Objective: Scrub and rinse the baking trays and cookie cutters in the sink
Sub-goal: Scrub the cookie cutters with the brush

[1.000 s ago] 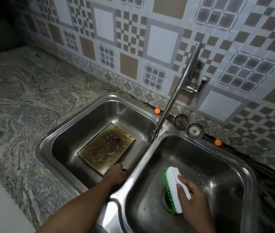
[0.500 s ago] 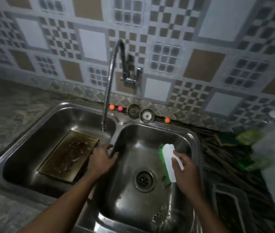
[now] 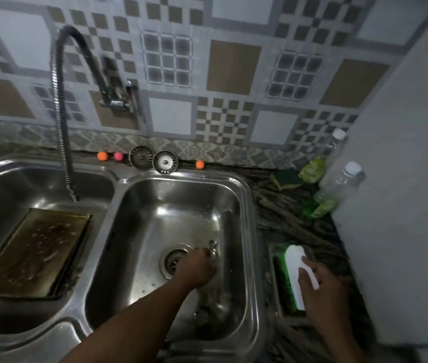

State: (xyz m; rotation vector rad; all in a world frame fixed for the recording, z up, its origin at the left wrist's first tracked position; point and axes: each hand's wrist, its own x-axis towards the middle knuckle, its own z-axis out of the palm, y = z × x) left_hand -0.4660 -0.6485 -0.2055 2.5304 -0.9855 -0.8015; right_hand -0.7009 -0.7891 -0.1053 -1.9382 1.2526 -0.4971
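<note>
Nearest the camera and to the right of the drain (image 3: pixel 173 260), a scrub brush (image 3: pixel 294 265) is being gripped by the right hand (image 3: pixel 323 286). It is out on the table (image 3: pixel 286 226), past the rim of the sink (image 3: pixel 252 231). Fingers and thumb are being wrapped round the brush's white back. The brush is being held on its side, green bristles turned toward the drain, within a shallow tray (image 3: pixel 273 284) lying on the table.

Just right of the drain, inside the right basin, the left hand (image 3: pixel 197 268) is being held low over the basin floor. Its fingers are being bent down onto a small metal piece (image 3: pixel 213 248). Whether that piece is being pinched or only touched cannot be told, as the hand is blurred.

Left of the drain, across the divider, a baking tray (image 3: pixel 32 252) is lying flat in the left basin, and brown, speckled water is being held in it. Farther back on that side, the nozzle of a coiled faucet (image 3: pixel 61 121) is being hung above the left basin.

Behind the drain, two round strainers (image 3: pixel 141 157) are being propped on the back ledge. An orange ball (image 3: pixel 102 156) and a pink ball (image 3: pixel 118 156) are lying left of them.

Far right of the drain and behind it, a green sponge (image 3: pixel 286 180) and two clear bottles (image 3: pixel 341 184) are being kept beside a plain wall.
</note>
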